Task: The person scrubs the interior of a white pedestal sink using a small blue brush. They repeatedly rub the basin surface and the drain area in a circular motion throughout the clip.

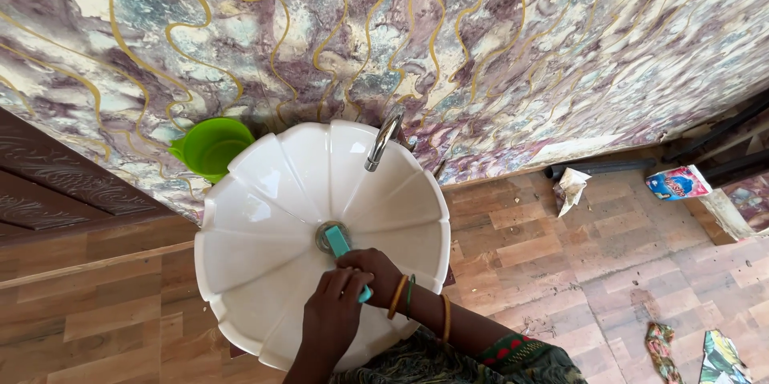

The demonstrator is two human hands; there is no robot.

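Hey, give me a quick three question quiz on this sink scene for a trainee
1. True or false: both hands grip the teal brush.
2. Where does the brush's far end rest? A) on the tap B) at the drain of the white basin C) in the green bucket
3. What lies on the floor at far right by the wall?

Key: 1 true; 2 B; 3 a blue and white packet.

Wood-look floor (561,248), crumpled paper (571,188), blue packet (678,183)

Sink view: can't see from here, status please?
Both hands clasped on teal brush. Brush head at drain of white sink. Tap above, clear.
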